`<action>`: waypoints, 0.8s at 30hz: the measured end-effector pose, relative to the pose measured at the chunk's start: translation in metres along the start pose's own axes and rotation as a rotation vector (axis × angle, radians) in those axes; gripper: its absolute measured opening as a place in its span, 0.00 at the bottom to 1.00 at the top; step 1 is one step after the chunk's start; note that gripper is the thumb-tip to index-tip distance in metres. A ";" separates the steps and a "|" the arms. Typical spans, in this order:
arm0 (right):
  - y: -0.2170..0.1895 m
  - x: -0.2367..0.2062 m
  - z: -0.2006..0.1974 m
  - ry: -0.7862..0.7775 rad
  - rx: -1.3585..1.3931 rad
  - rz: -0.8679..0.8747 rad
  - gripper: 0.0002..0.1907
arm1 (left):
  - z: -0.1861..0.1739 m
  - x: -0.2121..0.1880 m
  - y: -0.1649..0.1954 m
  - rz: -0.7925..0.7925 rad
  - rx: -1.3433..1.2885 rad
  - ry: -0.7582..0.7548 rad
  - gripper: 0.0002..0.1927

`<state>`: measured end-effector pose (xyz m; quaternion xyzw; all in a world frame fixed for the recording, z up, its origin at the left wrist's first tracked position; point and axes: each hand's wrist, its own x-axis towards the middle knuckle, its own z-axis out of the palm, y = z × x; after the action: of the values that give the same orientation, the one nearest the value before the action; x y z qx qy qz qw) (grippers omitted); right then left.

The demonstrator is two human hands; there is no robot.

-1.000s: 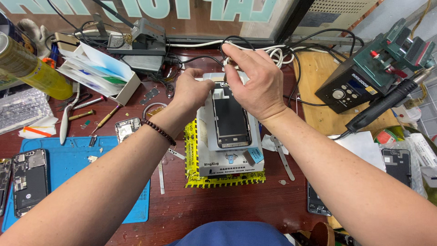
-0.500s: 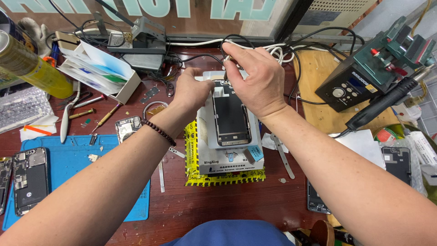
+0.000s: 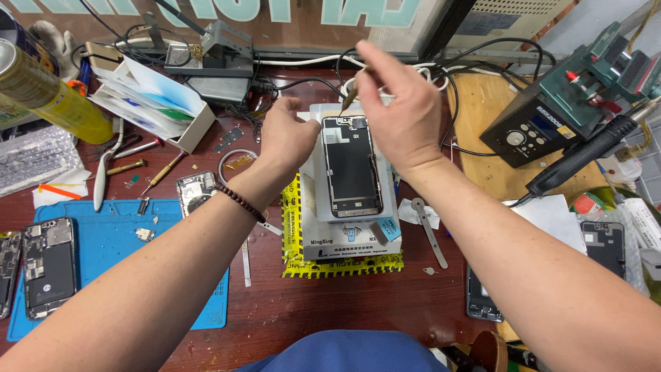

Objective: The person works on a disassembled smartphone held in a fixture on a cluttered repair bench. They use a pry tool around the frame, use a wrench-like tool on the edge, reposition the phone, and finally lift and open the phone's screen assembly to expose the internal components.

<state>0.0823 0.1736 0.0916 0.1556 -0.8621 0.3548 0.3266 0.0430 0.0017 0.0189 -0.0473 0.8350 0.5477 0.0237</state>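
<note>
A black phone screen (image 3: 352, 169) lies face down on a white box (image 3: 348, 241) wrapped with yellow tape, in the middle of the bench. My left hand (image 3: 292, 138) rests against the screen's upper left edge, fingers curled on it. My right hand (image 3: 399, 110) hovers just above the screen's top right and pinches a thin pointed tool (image 3: 349, 98). The tool's tip points down at the screen's top edge.
A blue mat (image 3: 117, 241) at left carries opened phones (image 3: 48, 265) and small parts. A yellow can (image 3: 48, 96), a paper tray and tweezers lie at far left. A soldering station (image 3: 544, 120) with a black handpiece (image 3: 585, 155) stands right. A metal pry tool (image 3: 430, 231) lies beside the box.
My right hand has lifted slightly off the screen's top, so the thin tool now shows below its fingers. My left hand has stayed at the upper left edge.
</note>
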 end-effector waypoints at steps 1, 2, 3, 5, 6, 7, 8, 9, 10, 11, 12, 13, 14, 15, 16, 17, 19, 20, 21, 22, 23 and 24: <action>0.005 0.002 -0.001 0.035 0.080 0.083 0.16 | -0.002 -0.002 -0.003 0.103 0.067 0.051 0.26; 0.011 0.005 -0.004 0.080 0.206 0.195 0.18 | -0.003 -0.005 -0.004 0.187 0.129 0.068 0.24; 0.018 0.010 -0.008 0.125 0.331 0.306 0.19 | -0.004 -0.011 -0.006 0.272 0.187 0.086 0.21; 0.034 0.013 -0.021 0.204 0.531 0.531 0.21 | -0.005 -0.021 -0.005 0.435 0.284 0.098 0.17; 0.042 0.014 -0.029 0.240 0.601 0.645 0.20 | -0.004 -0.026 -0.002 0.512 0.317 0.093 0.15; 0.049 0.014 -0.037 0.278 0.672 0.759 0.20 | -0.005 -0.031 0.001 0.589 0.353 0.087 0.14; 0.055 0.011 -0.045 0.273 0.711 0.813 0.16 | -0.005 -0.035 0.004 0.634 0.398 0.046 0.14; 0.061 0.008 -0.052 0.267 0.748 0.866 0.12 | -0.005 -0.038 0.007 0.679 0.441 0.005 0.14; 0.065 0.005 -0.055 0.262 0.787 0.920 0.09 | -0.006 -0.041 0.010 0.723 0.487 -0.036 0.14; 0.068 0.001 -0.057 0.272 0.789 0.943 0.09 | -0.005 -0.043 0.014 0.775 0.514 -0.031 0.16; 0.070 -0.004 -0.059 0.281 0.789 0.964 0.08 | -0.002 -0.044 0.017 0.827 0.539 -0.024 0.18; 0.072 -0.009 -0.063 0.293 0.787 0.986 0.08 | 0.001 -0.045 0.020 0.880 0.563 -0.019 0.20; 0.074 -0.014 -0.065 0.284 0.794 0.988 0.08 | 0.003 -0.046 0.022 0.879 0.602 -0.028 0.20; 0.077 -0.018 -0.067 0.274 0.801 0.989 0.07 | 0.005 -0.046 0.023 0.876 0.642 -0.035 0.20; 0.079 -0.022 -0.068 0.265 0.810 0.991 0.07 | 0.006 -0.046 0.024 0.873 0.683 -0.042 0.20; 0.083 -0.026 -0.070 0.273 0.794 1.003 0.07 | 0.006 -0.047 0.024 0.878 0.690 -0.049 0.21; 0.095 -0.033 -0.072 0.286 0.762 1.026 0.08 | 0.008 -0.048 0.025 0.887 0.703 -0.059 0.22; 0.103 -0.037 -0.073 0.269 0.736 1.067 0.07 | 0.009 -0.048 0.026 0.877 0.714 -0.066 0.22; 0.112 -0.042 -0.074 0.251 0.710 1.105 0.07 | 0.010 -0.049 0.028 0.866 0.725 -0.072 0.22; 0.123 -0.047 -0.075 0.233 0.683 1.143 0.07 | 0.011 -0.049 0.030 0.856 0.735 -0.077 0.21; 0.134 -0.054 -0.074 0.159 0.615 1.225 0.07 | 0.013 -0.049 0.032 0.840 0.753 -0.092 0.21; 0.146 -0.062 -0.073 0.082 0.547 1.303 0.07 | 0.014 -0.049 0.034 0.822 0.772 -0.105 0.21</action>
<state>0.0878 0.3299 0.0145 -0.3290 -0.6469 0.6873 0.0292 0.0883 0.0309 0.0491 0.3210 0.9222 0.1685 -0.1346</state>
